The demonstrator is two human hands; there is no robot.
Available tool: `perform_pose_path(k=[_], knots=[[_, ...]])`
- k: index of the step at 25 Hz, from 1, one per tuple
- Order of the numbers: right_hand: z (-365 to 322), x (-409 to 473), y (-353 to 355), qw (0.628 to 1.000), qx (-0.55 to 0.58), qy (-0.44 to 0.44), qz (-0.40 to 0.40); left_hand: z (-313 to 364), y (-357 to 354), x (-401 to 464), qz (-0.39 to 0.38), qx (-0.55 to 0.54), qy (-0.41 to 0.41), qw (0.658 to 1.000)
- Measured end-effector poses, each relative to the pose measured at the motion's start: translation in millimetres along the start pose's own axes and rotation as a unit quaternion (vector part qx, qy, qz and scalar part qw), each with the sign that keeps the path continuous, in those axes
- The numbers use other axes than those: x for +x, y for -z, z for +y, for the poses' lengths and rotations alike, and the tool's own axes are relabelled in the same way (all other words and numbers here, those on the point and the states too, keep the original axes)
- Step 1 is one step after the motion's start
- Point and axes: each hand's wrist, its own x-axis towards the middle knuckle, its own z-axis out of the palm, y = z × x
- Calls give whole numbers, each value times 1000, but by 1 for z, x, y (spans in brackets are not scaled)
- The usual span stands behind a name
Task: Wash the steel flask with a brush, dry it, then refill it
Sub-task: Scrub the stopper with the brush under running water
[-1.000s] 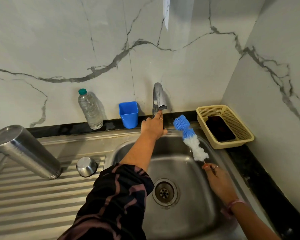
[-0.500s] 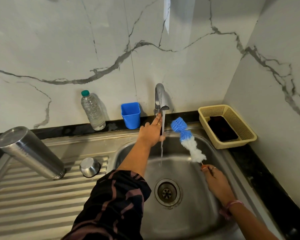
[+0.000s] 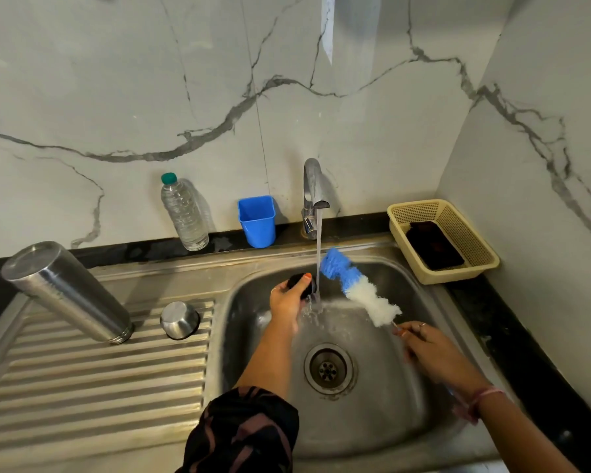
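The left hand (image 3: 289,298) gripped a dark lid (image 3: 302,285); the right hand (image 3: 430,349) held the brush (image 3: 359,288) — splashing was risked beside the stream (image 3: 318,254).

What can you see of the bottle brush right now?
The bottle brush has a fluffy head, blue at the tip and white toward the handle, on a thin wire stem. It is held tilted over the sink basin, tip up and back beside the tap's water stream. The right hand grips its stem; the handle is mostly hidden.
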Motion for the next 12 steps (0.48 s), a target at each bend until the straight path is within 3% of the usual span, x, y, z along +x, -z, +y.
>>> perform_pose_path(k=[5,12], knots=[[-23,-21,-7,997,-50,56,2,6,-5,-10,-28,-122,102,987],[-43,-66,-11,967,-248,51,15,12,-12,-16,-7,-192,106,976]])
